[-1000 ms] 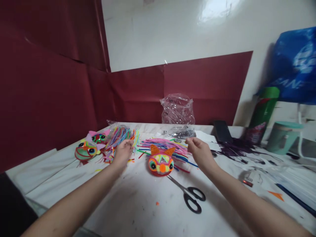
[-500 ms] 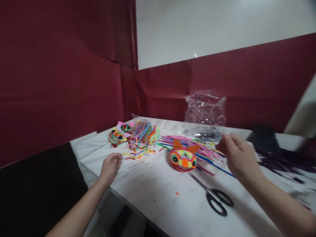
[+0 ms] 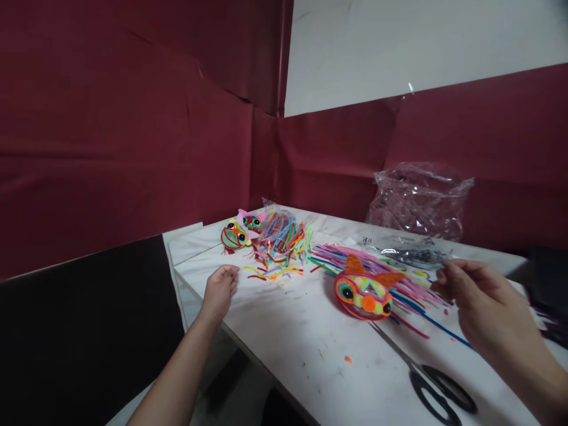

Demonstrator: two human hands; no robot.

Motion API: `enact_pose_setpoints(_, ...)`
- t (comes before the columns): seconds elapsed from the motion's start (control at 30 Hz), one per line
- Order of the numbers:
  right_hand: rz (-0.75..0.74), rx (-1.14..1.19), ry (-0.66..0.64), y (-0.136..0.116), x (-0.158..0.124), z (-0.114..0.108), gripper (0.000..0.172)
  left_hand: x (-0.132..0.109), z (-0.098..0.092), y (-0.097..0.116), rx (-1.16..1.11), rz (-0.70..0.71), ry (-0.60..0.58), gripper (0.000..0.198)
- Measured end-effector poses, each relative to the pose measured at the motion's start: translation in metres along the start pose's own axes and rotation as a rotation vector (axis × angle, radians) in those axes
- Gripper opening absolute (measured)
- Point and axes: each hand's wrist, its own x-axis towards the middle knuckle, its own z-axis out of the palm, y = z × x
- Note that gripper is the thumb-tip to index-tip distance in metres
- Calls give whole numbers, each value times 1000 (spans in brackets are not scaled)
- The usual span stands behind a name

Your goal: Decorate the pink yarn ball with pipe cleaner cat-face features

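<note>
My left hand (image 3: 219, 290) rests at the near left edge of the white table (image 3: 288, 337), fingers curled in, close to short cut pipe-cleaner scraps (image 3: 275, 273). My right hand (image 3: 481, 305) hovers over the right side with thumb and fingers pinched together; what they hold, if anything, is too small to see. Between the hands lies a colourful cat-face craft (image 3: 364, 294) with orange ears, on a spread of long pipe cleaners (image 3: 399, 278). Black-handled scissors (image 3: 437, 387) lie in front of my right forearm.
Two more colourful face crafts (image 3: 237, 235) and a bundle of mixed pipe cleaners (image 3: 284, 234) sit at the far left corner. A crumpled clear plastic bag (image 3: 419, 201) and a small packet of dark bits (image 3: 415, 255) stand at the back. Dark red paper covers the walls.
The view has swung left. My left hand drew back from the pipe-cleaner bundle to the table's near edge. My right hand stayed raised and pinched on the right.
</note>
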Motion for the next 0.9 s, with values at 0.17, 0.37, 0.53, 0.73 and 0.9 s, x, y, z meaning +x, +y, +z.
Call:
enact_pose_setpoints(0.17,58,49,-50,7,0,1,27,0,0,0,12,-6,-13,28)
enact_pose_setpoints(0.37,54,71,-28,14,2,0,26,1,-1,-1,62,9,-39,29)
enact_pose_setpoints(0.53,86,30,-3,10,6,-2,23,3,-2,-3,186,42,-63,29)
enact_pose_setpoints(0.73,74,31,-2,20,16,-7,21,-1,4,-3,545,127,-219,23)
enact_pose_setpoints(0.9,79,-15,-24,21,15,-7,20,-2,29,2,947,228,-523,16)
